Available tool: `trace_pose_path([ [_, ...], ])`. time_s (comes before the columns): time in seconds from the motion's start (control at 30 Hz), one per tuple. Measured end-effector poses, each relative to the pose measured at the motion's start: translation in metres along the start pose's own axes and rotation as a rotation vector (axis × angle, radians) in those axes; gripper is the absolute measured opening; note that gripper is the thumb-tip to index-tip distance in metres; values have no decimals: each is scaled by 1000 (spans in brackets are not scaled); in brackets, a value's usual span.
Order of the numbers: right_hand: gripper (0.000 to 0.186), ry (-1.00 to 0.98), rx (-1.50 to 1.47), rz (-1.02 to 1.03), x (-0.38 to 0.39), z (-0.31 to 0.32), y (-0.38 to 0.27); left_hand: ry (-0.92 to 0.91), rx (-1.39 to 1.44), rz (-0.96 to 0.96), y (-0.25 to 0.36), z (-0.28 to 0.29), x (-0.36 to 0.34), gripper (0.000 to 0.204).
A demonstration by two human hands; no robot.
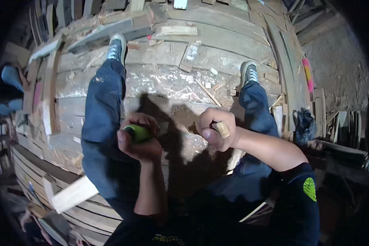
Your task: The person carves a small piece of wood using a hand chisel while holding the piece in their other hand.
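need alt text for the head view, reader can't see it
A person's left hand grips a green object and their right hand a tan wooden-looking piece; their legs are apart over a plank floor littered with wood scraps.

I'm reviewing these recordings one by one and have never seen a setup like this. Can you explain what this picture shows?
There is no machine here: a person is working with two bare hands. The single picture comes from a wide fisheye camera worn on the head and looking down, so edges curve and the corners go dark. You see the wearer's own legs in dark trousers, with a shoe on each foot.

The left hand is closed around a bright green object. The right hand grips a light-brown piece, mostly hidden by the fingers. I can't tell exactly what either is.

Below are wooden planks scattered with chips, a short wooden block and a pale strip of wood.
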State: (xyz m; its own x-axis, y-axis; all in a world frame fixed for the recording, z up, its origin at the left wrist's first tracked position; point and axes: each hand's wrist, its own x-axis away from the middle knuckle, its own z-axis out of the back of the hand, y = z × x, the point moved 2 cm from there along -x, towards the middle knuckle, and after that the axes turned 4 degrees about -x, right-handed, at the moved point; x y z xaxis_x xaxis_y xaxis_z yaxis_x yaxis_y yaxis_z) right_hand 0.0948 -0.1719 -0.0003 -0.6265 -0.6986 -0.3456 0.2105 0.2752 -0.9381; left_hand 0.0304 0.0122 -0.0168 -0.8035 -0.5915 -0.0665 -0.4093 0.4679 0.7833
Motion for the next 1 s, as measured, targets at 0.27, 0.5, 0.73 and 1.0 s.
trace_pose_path([
  [0.27,20,127,225,55,-4,-3,-8,-30,-1,172,32,-23,-1,61],
  [0.5,25,73,131,209,-11,-5,-18,-297,-21,100,97,-50,-23,63],
  [0.73,25,51,177,132,-10,2,-16,-548,169,533,81,-49,-74,59],
  [1.0,28,28,139,128,-17,2,-15,-474,413,647,65,-22,-69,57],
])
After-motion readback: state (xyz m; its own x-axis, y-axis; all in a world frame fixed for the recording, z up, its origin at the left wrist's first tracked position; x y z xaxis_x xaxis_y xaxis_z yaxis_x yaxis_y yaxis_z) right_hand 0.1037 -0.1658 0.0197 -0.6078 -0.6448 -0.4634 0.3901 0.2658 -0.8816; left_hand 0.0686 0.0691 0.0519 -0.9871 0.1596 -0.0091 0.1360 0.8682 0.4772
